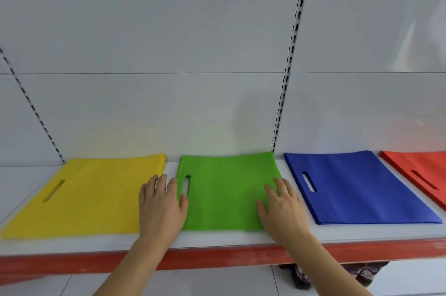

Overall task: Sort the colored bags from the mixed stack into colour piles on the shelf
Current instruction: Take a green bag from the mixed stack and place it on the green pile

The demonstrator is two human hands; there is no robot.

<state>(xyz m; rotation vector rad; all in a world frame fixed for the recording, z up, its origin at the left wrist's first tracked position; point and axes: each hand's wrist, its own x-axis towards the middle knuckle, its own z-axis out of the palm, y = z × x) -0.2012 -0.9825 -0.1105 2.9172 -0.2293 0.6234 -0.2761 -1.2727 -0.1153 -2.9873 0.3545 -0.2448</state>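
Both bare forearms reach up from the bottom edge onto the white metal shelf with a red front lip, backed by a pale panel wall with a slotted black-and-white upright. Four flat piles of non-woven bags with cut-out handle slots lie side by side, apart: yellow bag pile far left, blue bag pile, green bag pile in the middle, red bag pile cut off at right. Left hand lies flat, fingers straight, over the green pile's left edge by its slot; right hand lies flat, fingers spread, on its right edge.
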